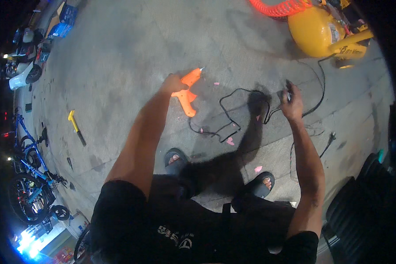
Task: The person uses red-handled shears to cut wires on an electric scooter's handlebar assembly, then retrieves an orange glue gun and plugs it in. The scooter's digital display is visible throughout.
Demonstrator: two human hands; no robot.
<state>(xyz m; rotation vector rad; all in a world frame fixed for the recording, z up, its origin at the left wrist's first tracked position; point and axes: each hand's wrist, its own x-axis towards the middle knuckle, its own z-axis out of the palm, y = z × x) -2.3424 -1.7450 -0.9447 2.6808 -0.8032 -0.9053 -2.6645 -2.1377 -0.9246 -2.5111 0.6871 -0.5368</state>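
Note:
My left hand is closed around the rear of an orange glue gun, whose metal nozzle points up and to the right. From the bottom of its handle a black cord trails over the concrete in loose bends towards my right hand. The fingers of that hand are curled around the cord; a small pale and dark piece shows between them, too small to name.
A yellow air compressor with a coiled red hose stands far right. A black plug lies right of my right forearm. A yellow-and-black hammer-like tool lies left, near a blue bicycle. Pink scraps dot the floor.

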